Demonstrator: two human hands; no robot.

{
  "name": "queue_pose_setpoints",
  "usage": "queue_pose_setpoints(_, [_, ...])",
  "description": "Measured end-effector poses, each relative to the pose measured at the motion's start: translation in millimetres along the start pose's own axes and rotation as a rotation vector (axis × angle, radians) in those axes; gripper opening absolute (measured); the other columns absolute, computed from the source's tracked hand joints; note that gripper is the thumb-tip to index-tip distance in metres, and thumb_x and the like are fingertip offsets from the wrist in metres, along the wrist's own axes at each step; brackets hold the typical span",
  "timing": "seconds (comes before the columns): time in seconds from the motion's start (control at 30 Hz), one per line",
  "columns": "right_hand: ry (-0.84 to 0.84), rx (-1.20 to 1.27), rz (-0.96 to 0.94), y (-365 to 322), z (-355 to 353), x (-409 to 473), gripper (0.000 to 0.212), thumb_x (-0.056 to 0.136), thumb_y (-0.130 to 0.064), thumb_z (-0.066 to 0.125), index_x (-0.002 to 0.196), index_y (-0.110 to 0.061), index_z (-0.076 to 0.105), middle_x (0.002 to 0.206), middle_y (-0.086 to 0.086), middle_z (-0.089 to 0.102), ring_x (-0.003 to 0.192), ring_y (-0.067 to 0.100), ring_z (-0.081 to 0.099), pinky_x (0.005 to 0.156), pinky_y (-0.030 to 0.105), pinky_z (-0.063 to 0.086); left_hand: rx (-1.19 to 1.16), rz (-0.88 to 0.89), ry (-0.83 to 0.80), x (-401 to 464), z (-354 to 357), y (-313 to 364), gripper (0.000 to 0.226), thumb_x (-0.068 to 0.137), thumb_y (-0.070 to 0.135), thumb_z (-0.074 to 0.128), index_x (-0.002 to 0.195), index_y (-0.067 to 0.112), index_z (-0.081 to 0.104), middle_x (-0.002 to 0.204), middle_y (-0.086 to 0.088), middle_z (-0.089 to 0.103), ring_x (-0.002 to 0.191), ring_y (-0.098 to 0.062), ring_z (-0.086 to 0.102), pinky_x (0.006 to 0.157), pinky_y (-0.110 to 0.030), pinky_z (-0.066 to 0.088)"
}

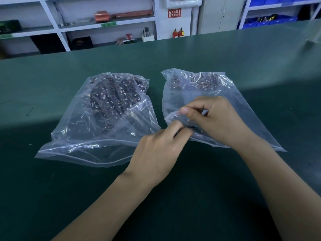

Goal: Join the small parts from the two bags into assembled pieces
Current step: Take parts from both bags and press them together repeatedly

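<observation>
**Colours, patterns**

Dark green table (52,171). Two clear bags: left bag (86,141), right bag (243,101), both speckled inside with dark brown-black parts and white flecks. Red sign (174,13) with white lettering. Red extinguishers (178,33). Blue bins (271,21). White shelving (52,20).

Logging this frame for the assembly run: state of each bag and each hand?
left bag: flat on the green table, full of small dark parts, mouth toward the person, untouched.
right bag: on the table, fewer parts, bunched at its far end, near edge lifted.
left hand: fingers at the right bag's near edge, on a small dark part.
right hand: pinches the right bag's plastic.
</observation>
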State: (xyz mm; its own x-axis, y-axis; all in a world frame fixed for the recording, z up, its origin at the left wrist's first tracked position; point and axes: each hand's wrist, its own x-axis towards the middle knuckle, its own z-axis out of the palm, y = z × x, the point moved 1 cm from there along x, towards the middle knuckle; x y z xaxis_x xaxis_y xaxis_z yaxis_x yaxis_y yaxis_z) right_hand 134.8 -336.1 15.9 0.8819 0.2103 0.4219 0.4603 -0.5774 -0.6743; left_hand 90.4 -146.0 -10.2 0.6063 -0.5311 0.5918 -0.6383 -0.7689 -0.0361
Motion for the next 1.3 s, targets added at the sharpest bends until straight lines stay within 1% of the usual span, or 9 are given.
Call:
queue_pose_setpoints(0.23, [-0.021,0.018,-0.009,-7.0,8.6,-2.7,0.020,0.097,-0.029,0.073,0.088,-0.014,0.082,0.078,-0.002,0.072,0.073,0.013,0.064,0.069,0.017,0.047,-0.010,-0.173,-0.144,16.1,5.1,9.2,0.010,0.096,0.019,0.069,0.105,0.023,0.073,0.098,0.005,0.069,0.059,-0.031,0.065,0.047,-0.033,0.043])
queue_pose_setpoints(0.43, [-0.030,0.058,0.017,-6.5,7.5,-2.3,0.016,0.096,-0.027,0.075,0.086,-0.016,0.082,0.074,-0.010,0.070,0.070,0.004,0.062,0.069,0.011,0.042,0.117,-0.179,-0.192,30.4,14.5,20.4,0.024,0.069,0.016,0.096,0.073,0.022,0.073,0.055,0.002,0.063,0.041,-0.030,0.058,0.044,-0.026,0.026])
queue_pose_setpoints(0.57, [-0.037,0.075,0.009,-7.8,9.0,-3.5,0.013,0.095,-0.025,0.077,0.087,-0.016,0.082,0.075,-0.013,0.072,0.070,0.002,0.064,0.070,0.010,0.043,0.189,-0.101,-0.286,31.6,19.1,29.4,0.026,0.055,0.005,0.089,0.062,0.022,0.070,0.050,0.001,0.059,0.036,-0.024,0.054,0.047,-0.025,0.019])
queue_pose_setpoints(0.73, [-0.113,0.044,-0.006,-9.0,13.1,-5.6,0.006,0.093,-0.026,0.080,0.092,-0.021,0.084,0.083,-0.015,0.076,0.081,0.002,0.071,0.073,0.009,0.047,0.133,-0.079,-0.330,19.6,18.8,38.9,0.012,0.088,0.012,0.070,0.092,0.022,0.076,0.076,-0.002,0.070,0.054,-0.022,0.064,0.046,-0.028,0.018])
queue_pose_setpoints(0.87, [-0.136,0.058,0.004,-9.0,13.7,-5.8,0.004,0.092,-0.027,0.081,0.092,-0.024,0.083,0.084,-0.013,0.077,0.080,0.006,0.071,0.072,0.011,0.049,0.047,-0.019,-0.187,3.4,-0.7,36.3,0.022,0.105,0.032,0.059,0.097,0.021,0.077,0.088,0.001,0.072,0.059,-0.023,0.067,0.046,-0.031,0.036])
queue_pose_setpoints(1.0, [-0.186,-0.051,0.002,-8.4,17.2,-8.7,0.012,0.089,-0.042,0.080,0.089,-0.031,0.079,0.083,-0.009,0.073,0.078,0.012,0.067,0.073,0.025,0.053,-0.020,0.040,-0.020,-26.5,-30.0,15.0,0.047,0.107,0.044,0.056,0.064,0.024,0.061,0.065,0.005,0.054,0.056,-0.018,0.056,0.046,-0.031,0.037])
queue_pose_setpoints(1.1, [-0.191,-0.161,0.004,-11.4,26.6,-13.6,0.018,0.088,-0.049,0.077,0.088,-0.032,0.072,0.081,-0.012,0.067,0.077,0.009,0.064,0.076,0.038,0.056,0.059,-0.077,-0.041,-47.7,-46.4,-15.4,0.052,0.106,0.049,0.051,0.061,0.023,0.050,0.062,0.006,0.047,0.057,-0.020,0.057,0.047,-0.029,0.038])
queue_pose_setpoints(1.2, [-0.157,-0.205,-0.040,-16.9,38.6,-17.1,0.021,0.089,-0.050,0.074,0.096,-0.033,0.064,0.086,-0.012,0.062,0.079,0.008,0.059,0.075,0.038,0.055,0.111,-0.171,-0.097,-68.1,-52.6,-49.5,0.041,0.108,0.042,0.049,0.074,0.020,0.059,0.078,0.005,0.054,0.075,-0.023,0.058,0.061,-0.038,0.049])
queue_pose_setpoints(1.3, [-0.169,-0.235,-0.070,-18.9,49.7,-20.6,0.023,0.094,-0.049,0.071,0.107,-0.033,0.060,0.090,-0.013,0.058,0.081,0.006,0.056,0.073,0.033,0.053,0.121,-0.245,-0.188,-84.5,-55.7,-71.4,0.032,0.107,0.035,0.043,0.096,0.016,0.066,0.109,0.000,0.064,0.103,-0.028,0.061,0.092,-0.043,0.048])
